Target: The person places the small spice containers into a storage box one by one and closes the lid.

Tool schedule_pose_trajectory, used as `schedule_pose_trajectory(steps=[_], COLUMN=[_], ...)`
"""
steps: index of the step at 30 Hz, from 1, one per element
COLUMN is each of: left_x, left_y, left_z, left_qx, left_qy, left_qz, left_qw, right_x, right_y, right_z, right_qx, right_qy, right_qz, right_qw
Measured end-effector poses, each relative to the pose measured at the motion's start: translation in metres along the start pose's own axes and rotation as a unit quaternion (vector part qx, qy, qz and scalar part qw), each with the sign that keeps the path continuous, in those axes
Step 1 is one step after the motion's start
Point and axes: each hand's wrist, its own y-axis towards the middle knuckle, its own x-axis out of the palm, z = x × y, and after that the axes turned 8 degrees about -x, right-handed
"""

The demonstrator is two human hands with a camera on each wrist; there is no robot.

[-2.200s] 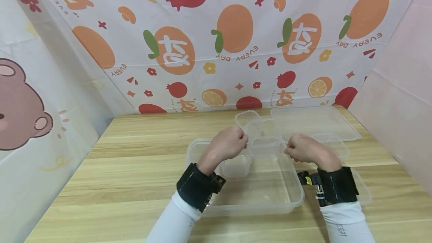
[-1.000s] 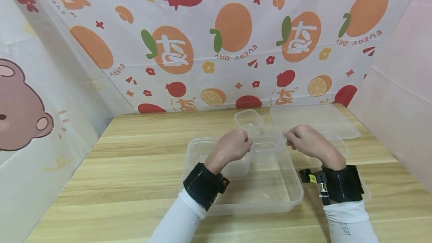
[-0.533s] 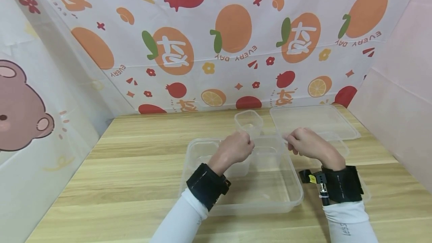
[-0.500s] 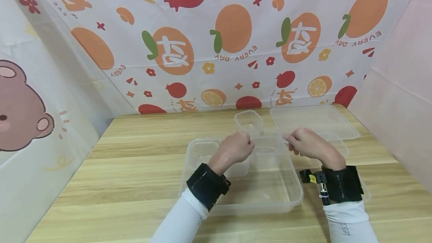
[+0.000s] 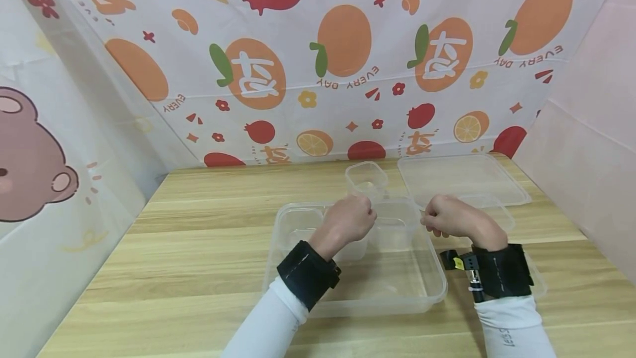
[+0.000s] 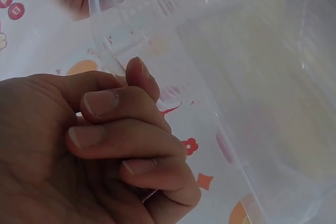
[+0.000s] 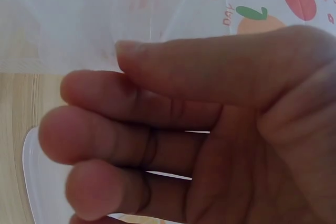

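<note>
A clear small plastic container [image 5: 395,217] is between my two hands, over the far right part of a large clear plastic box [image 5: 372,307]. My left hand [image 5: 349,218] pinches its rim at the left, the fingers curled in the left wrist view, where the container's wall [image 6: 262,87] fills the right side. At the opposite side my right hand [image 5: 454,217] pinches the edge between thumb and index finger, with clear plastic [image 7: 105,14] beyond the fingertips. Another small clear container [image 5: 355,250] sits inside the large box, partly hidden by the left hand.
Behind the large box stands a further small clear container [image 5: 366,177]. A large clear lid [image 5: 462,178] lies at the back right, with smaller lids [image 5: 497,213] partly hidden by the right hand and arm. A printed cloth [image 5: 298,43] rises behind the wooden table [image 5: 189,247].
The small container between my hands has come down and toward me, over the large box. Both hands have shifted slightly, the left a little to the right.
</note>
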Motion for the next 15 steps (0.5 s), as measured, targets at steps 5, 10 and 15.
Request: schedule_pose_trajectory(steps=[5, 10, 15], left_x=[0.0028, 0.0067, 0.0096], left_y=[0.0004, -0.0001, -0.0008], left_z=[0.0025, 0.0046, 0.0060], left_qx=[-0.008, -0.009, 0.019], left_qy=[0.020, 0.042, 0.071], left_qz=[0.003, 0.011, 0.033], left_qw=[0.9998, 0.9990, 0.9967], right_x=[0.0006, 0.0000, 0.0002], right_y=[0.0009, 0.0013, 0.0021], right_z=[0.0018, 0.0029, 0.0010], right_qx=[0.008, 0.008, 0.011], right_qy=[0.000, -0.003, -0.002], right_qz=[-0.002, -0.003, 0.000], right_qw=[1.000, 1.000, 1.000])
